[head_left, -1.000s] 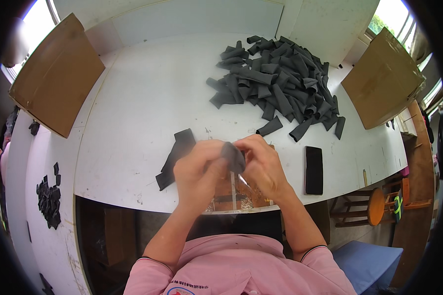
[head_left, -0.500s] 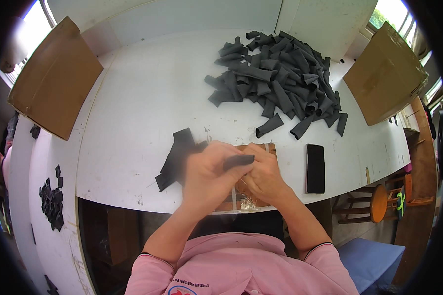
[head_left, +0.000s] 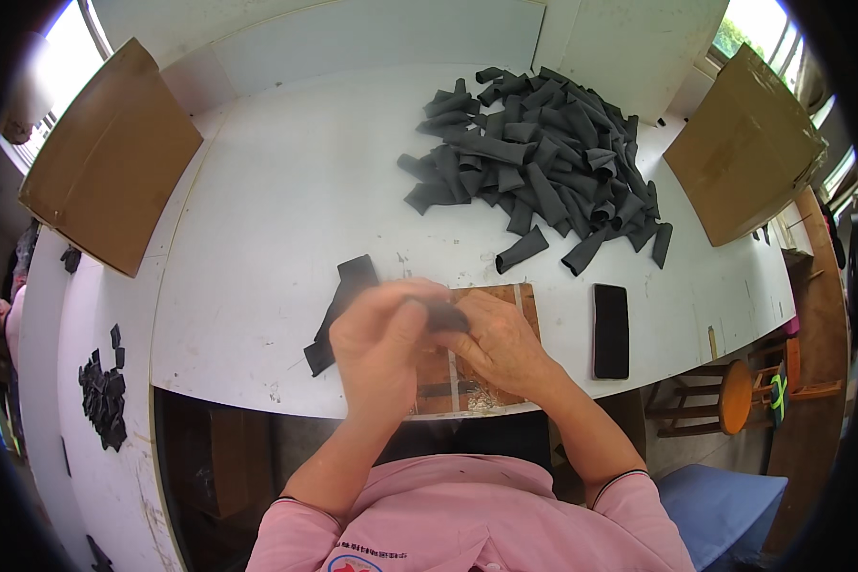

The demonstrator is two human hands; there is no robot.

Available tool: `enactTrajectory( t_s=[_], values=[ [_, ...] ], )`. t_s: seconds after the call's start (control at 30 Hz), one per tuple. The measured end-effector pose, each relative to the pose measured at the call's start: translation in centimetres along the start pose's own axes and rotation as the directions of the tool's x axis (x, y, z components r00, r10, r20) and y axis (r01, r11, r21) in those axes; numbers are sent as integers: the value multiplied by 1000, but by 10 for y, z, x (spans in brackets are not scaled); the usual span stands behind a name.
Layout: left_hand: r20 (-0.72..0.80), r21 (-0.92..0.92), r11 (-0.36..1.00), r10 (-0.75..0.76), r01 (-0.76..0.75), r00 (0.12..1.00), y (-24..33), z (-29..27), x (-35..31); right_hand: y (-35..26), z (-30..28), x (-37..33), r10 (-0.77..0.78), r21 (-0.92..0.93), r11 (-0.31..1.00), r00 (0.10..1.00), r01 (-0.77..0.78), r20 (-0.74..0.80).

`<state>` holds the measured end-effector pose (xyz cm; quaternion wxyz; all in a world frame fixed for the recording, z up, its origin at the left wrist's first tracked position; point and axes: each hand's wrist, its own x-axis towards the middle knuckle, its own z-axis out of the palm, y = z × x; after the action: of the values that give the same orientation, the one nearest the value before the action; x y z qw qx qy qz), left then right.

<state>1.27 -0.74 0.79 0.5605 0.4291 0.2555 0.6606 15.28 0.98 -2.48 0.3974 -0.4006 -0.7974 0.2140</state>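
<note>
A short dark grey fabric tube (head_left: 446, 316) is between my two hands, above a brown taped board at the table's front edge. My left hand (head_left: 377, 334), slightly blurred, has its fingers curled round the tube's left side, thumb toward me. My right hand (head_left: 503, 336) grips the other side, fingers bent and thumb underneath. Part of the tube is hidden by the fingers. Just left of my left hand lie several flat dark fabric pieces (head_left: 357, 274), partly covered by that hand. The brown board (head_left: 527, 307) shows under and between my wrists.
A large heap of grey fabric tubes (head_left: 553, 143) lies at the back right. A black phone-like slab (head_left: 611, 331) rests right of the board. Cardboard boxes (head_left: 114, 157) stand at both sides. Small dark pieces (head_left: 103, 400) lie on the left table; a wooden stool (head_left: 732, 397) stands right.
My left hand has moved a little left and turned, and the fabric tube has shifted left with it. My right hand has opened out slightly from the left, still gripping.
</note>
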Motion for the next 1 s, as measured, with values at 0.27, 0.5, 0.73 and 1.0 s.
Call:
enactTrajectory(
  t_s=[0.27, 0.5, 0.73, 1.0],
  values=[
    [-93, -214, 974, -89, 67, 992, -7, -20, -8, 2, 3, 0, -4, -151, 988, 994, 20, 107],
    [-62, -93, 992, -94, 88, 994, 3, -22, -5, -5, -1, -1, 54, -124, 992, 987, -34, 155],
    [-208, 822, 563, 156, 86, 966, -35, -84, 40, 13, -81, 94, 325, 363, 866, 938, -345, 117],
    [-301, 953, -27, -10, 300, 954, -92, -148, 52, 24, -29, 8, 517, 115, 856, 842, -504, -153]
  ],
)
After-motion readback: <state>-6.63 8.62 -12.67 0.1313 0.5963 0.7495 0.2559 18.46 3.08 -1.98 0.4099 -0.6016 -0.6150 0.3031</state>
